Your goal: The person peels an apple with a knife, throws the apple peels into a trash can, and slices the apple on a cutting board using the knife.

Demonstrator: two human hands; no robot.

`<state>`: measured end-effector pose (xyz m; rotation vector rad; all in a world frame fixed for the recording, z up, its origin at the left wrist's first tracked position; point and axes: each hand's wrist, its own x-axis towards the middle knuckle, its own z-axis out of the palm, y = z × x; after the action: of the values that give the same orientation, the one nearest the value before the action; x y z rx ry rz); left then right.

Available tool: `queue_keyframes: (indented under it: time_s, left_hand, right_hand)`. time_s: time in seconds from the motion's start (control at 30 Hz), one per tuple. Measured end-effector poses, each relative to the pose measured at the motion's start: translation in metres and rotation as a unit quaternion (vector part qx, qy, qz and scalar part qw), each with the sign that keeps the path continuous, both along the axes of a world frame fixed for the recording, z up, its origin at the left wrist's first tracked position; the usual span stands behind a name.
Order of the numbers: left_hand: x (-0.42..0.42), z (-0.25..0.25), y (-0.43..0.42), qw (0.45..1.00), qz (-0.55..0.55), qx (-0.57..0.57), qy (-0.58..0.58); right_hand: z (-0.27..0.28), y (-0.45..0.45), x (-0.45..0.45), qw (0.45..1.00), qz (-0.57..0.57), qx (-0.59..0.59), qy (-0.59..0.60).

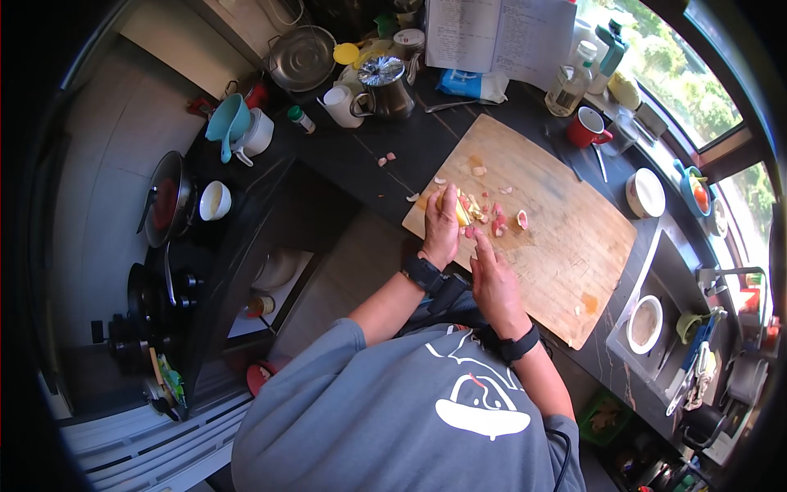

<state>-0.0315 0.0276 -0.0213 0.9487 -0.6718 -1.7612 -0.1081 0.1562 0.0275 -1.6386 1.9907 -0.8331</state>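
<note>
Left hand (443, 230): closed on a yellow piece (463, 215), identity unclear, over the near-left part of the wooden cutting board (566, 238). Piece lies at the right side of the left fingers, long axis roughly in line with them; left hand nearer. Right hand (496, 283): index finger extended towards it; grip cannot be told. Pink-and-white scraps (498, 220) alongside. Open notebook (459, 37): 2 pages of writing, illegible. Blue-and-white packet (463, 84): no brand readable

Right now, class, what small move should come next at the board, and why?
Perhaps the right hand should gather the loose pieces: they lie scattered on the board near that hand, while the left hand seems taken up with a yellow item.
</note>
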Motion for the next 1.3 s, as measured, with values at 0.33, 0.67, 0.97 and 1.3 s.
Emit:
queue_keyframes:
  time_s: [0.33,0.67,0.97,1.3]
  left_hand:
    - [0.005,-0.002,0.001,0.997,-0.065,0.007,0.039]
    - [0.006,-0.004,0.002,0.997,-0.067,-0.01,0.039]
    - [0.003,0.007,0.0,0.997,-0.052,-0.009,0.064]
    - [0.004,-0.002,0.0,0.999,-0.03,0.018,0.033]
  right_hand:
    - [0.004,0.0,-0.005,0.999,0.013,-0.01,-0.027]
    - [0.01,-0.001,-0.004,0.998,-0.018,0.032,0.044]
    - [0.001,-0.001,-0.011,0.994,0.017,-0.056,-0.091]
    - [-0.011,-0.006,-0.027,0.989,-0.055,-0.115,-0.072]
